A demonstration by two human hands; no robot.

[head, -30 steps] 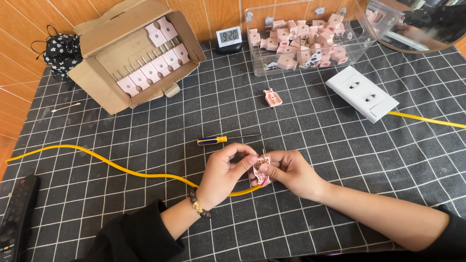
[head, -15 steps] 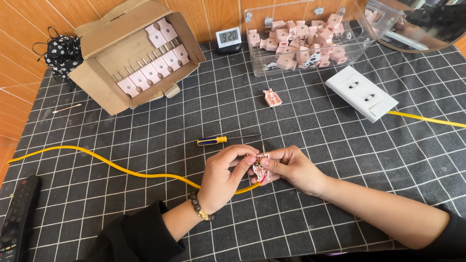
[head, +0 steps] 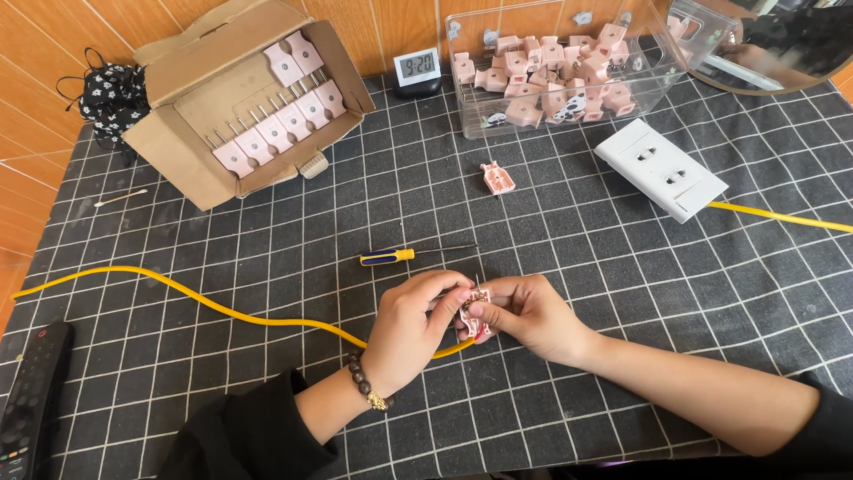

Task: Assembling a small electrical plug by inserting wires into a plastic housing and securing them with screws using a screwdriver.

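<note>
Above the bench, both hands' fingers pinch a pink plug; the yellow cable could tug it loose

The mat looks like matt dark cloth with a thin pale grid. The cable has a smooth yellow plastic jacket with a slight sheen. The plug between the left hand and right hand is smooth pink plastic with small bright metal parts. The screwdriver has a glossy blue and yellow plastic handle and a thin metal shaft. The box is matt brown cardboard, rough at its torn edges. The bin is clear glossy plastic. The socket is smooth white plastic. The wall shows glossy orange tiles. The bracelet has dark polished beads.
</note>
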